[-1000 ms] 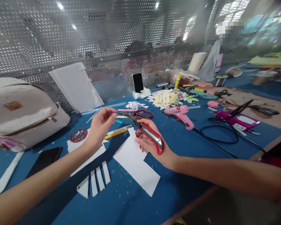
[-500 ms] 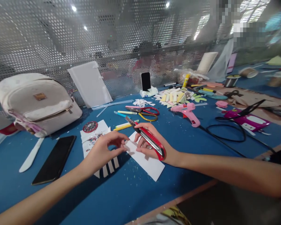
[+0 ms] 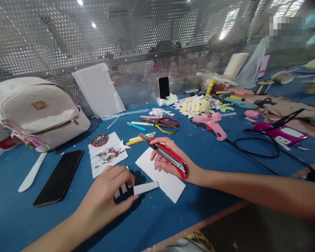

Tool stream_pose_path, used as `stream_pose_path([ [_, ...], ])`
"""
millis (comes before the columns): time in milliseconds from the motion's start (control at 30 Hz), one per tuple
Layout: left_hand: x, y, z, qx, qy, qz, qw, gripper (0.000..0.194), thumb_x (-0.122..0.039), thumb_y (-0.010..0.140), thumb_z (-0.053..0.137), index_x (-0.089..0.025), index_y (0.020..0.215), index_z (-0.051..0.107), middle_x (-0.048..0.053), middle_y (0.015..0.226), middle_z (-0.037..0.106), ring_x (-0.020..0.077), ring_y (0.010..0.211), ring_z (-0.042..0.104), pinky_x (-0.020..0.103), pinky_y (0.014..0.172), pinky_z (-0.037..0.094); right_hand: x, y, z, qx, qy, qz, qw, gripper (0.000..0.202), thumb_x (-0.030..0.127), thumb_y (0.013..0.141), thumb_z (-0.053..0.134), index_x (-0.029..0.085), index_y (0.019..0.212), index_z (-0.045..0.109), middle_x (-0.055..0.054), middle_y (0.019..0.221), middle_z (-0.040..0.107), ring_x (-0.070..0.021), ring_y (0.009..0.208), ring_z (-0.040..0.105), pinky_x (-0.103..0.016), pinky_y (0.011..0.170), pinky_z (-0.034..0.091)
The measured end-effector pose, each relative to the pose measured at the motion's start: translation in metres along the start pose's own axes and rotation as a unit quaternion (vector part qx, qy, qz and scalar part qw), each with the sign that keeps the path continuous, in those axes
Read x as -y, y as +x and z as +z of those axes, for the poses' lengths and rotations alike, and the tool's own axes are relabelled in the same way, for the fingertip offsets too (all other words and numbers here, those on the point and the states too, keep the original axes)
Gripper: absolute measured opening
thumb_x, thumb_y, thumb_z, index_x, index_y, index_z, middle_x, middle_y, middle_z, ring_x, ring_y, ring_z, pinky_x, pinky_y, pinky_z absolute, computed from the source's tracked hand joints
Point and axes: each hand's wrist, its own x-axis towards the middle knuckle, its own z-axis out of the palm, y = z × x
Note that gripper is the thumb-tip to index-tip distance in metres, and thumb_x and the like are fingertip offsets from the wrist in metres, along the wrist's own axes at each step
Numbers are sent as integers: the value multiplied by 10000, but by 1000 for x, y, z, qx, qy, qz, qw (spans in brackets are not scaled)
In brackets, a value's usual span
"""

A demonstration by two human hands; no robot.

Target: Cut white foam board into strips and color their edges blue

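My left hand (image 3: pixel 109 190) holds a narrow white strip (image 3: pixel 147 188) by its left end, between thumb and fingers. The strip's far end reaches over a white rectangular sheet (image 3: pixel 170 185) lying on the blue table. My right hand (image 3: pixel 173 154) is closed on a red utility knife (image 3: pixel 170 155), its metal tip pointing up and left. That hand rests over the sheet, fingers curled beneath the knife. More white strips (image 3: pixel 124 189) lie partly hidden behind my left fingers. Beyond them is a paper with multicoloured bits (image 3: pixel 107 155) and a round dish of beads (image 3: pixel 99 140).
A black phone (image 3: pixel 59 178), a white plastic knife (image 3: pixel 33 173) and a backpack (image 3: pixel 39 112) stand on the left. Scissors (image 3: pixel 168 122), markers (image 3: pixel 138 140) and a paper-piece pile (image 3: pixel 195 105) lie ahead. A pink glue gun (image 3: pixel 212 124) with a black cord is on the right.
My left hand has moved toward me and slightly left, away from the sheet's upper edge, with the white strip now visible in it. My right hand stays nearly in place with the knife.
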Motion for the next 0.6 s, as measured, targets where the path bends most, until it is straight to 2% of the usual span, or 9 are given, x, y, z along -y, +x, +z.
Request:
stream_pose_path([
  [167,-6,-20,2,27,24,8,999,58,-213,932,631,-225,975,593,5,1001,642,181,904,580,302,806,422,0,-2,5,14,1,3,1000,459,216,922,694,276,1320,473,-31,1012,639,-116,760,658,-249,681,558],
  [267,-3,-17,1,36,0,-2,999,88,-208,958,607,-250,1035,620,1,1043,649,179,924,580,298,810,433,2,-2,7,7,-20,3,1000,436,182,889,686,244,1278,501,-26,946,662,-127,754,657,-238,653,552],
  [367,1,-9,3,37,-21,-1,999,141,-197,967,599,-278,1076,636,-9,1061,647,180,941,579,314,839,430,9,-4,4,3,-65,9,998,331,217,911,631,202,1227,533,-13,812,681,-118,648,631,-215,575,514],
  [500,3,-1,7,37,-19,32,999,215,-167,979,575,-287,1146,638,-2,1085,651,188,999,587,336,872,423,29,-14,0,26,-102,17,994,234,309,982,545,174,1174,560,14,670,665,-96,523,572,-199,520,466],
  [600,1,-4,7,22,18,61,998,268,-157,1013,522,-273,1236,614,18,1129,657,184,997,587,336,865,428,45,-27,3,31,-168,2,985,158,239,953,564,176,1096,587,39,618,639,-95,526,617,-189,545,474],
])
